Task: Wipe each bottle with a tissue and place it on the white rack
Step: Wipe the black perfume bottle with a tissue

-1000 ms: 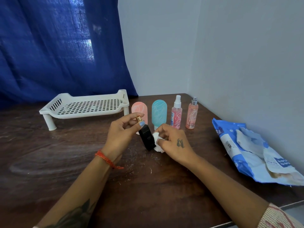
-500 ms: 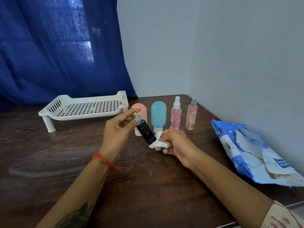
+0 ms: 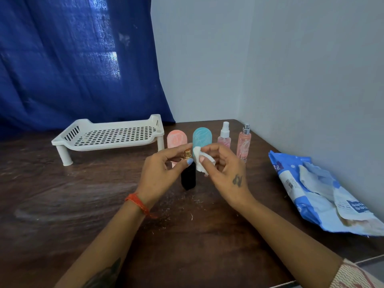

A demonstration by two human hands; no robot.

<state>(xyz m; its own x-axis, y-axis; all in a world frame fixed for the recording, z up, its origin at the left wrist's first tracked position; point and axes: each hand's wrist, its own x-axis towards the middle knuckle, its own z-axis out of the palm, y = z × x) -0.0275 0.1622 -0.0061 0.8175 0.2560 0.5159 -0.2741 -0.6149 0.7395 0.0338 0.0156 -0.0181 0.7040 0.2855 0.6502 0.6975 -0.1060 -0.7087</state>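
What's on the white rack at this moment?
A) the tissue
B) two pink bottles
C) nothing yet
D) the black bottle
C: the white rack shows only its bare grid, while the left hand holds the black bottle and the right hand holds the tissue.

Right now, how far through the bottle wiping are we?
Done: nothing; the white rack holds no bottles. In hand: the left hand grips the black bottle near its gold cap while the right hand pinches the tissue against it. Left: the pink bottle, teal bottle and two spray bottles wait on the table.
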